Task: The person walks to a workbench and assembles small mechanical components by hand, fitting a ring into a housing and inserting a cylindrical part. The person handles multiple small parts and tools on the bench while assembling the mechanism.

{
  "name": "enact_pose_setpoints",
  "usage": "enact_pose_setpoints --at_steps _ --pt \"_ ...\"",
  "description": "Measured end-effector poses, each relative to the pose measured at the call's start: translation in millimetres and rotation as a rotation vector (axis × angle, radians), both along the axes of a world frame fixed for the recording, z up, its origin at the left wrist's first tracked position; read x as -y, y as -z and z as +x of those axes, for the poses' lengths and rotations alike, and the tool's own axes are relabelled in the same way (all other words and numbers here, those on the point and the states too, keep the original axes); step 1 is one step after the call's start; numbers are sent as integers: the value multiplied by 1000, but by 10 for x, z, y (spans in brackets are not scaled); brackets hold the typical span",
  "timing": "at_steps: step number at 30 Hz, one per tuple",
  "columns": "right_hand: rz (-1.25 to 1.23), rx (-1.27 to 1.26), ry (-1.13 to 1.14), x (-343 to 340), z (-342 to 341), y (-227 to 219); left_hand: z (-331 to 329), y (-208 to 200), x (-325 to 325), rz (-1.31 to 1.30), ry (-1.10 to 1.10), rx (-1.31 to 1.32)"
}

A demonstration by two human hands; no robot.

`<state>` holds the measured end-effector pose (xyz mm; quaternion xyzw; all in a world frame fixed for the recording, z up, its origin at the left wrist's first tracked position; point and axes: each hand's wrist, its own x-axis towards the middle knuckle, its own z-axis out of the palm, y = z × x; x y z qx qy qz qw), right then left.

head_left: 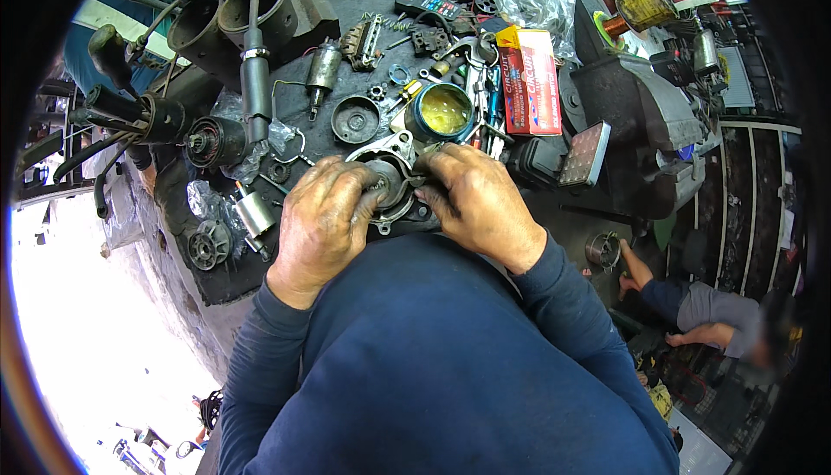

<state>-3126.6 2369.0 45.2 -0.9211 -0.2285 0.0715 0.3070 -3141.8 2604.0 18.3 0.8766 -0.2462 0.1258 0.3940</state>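
A silvery, round metal housing (396,144), like a starter motor's end housing, lies at the bench edge against my body. My left hand (325,206) has its fingers curled on the left side of the housing, at a round part with a small toothed gear (381,182) inside it. On the other side my right hand (485,198) pinches a small dark metal piece (425,161) at the rim; the fingers hide most of it. Just beyond stands an open tub of yellowish grease (445,110). Left of the tub sits a round metal cap (355,119).
A red and yellow box (530,81) and a lamp-like block (585,155) stand to the right. Leftward lie a small motor (323,68), a silver cylinder (254,210) and a finned end cover (209,245). Tall dark cylinders (257,12) rise at back left. Another person (714,310) crouches at far right.
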Motion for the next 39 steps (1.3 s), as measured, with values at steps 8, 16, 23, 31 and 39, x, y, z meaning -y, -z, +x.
enact_pose_setpoints --at_steps 8,16,23,31,39 --pt "-22 347 -146 155 207 -188 19 -19 -18 98 -6 30" --pt "679 -118 299 455 -7 -42 -8 -75 138 220 -63 37" --pt "965 -46 272 234 -135 161 -165 -426 490 -752 21 -783" --pt "687 266 193 61 -68 154 -178 -273 811 -1453 -53 -872" --pt "918 -157 111 130 -44 105 -295 -290 795 -1323 -153 -811"
